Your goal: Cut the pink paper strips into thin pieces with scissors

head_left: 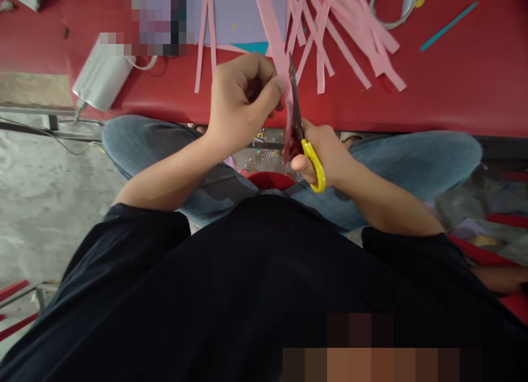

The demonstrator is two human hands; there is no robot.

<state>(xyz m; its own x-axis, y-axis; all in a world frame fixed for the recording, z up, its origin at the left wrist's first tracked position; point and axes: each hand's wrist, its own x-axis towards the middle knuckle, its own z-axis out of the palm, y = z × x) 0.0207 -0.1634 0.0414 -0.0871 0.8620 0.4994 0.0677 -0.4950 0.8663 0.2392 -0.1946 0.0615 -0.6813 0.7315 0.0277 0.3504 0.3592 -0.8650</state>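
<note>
My left hand [245, 98] pinches a long pink paper strip [272, 27] between thumb and fingers, above the table's near edge. The strip runs away from me over a lilac sheet, and its lower end hangs down beside the blades. Yellow-handled scissors [312, 164] are in my right hand [324, 151], with the thumb through one loop. Their blades [295, 98] point away from me, along the right side of the strip. Whether the blades are parted is hard to make out. Several cut pink strips [325, 46] lie loosely crossed on the table just beyond the scissors.
The red table [445, 96] also bears a lilac sheet [235, 13], a roll of tape [391, 24], a thin blue stick [449, 27] and a white power bank [103, 76] with a cable. Paper scraps [264, 156] litter the floor between my knees. A person's arm [501, 277] shows at right.
</note>
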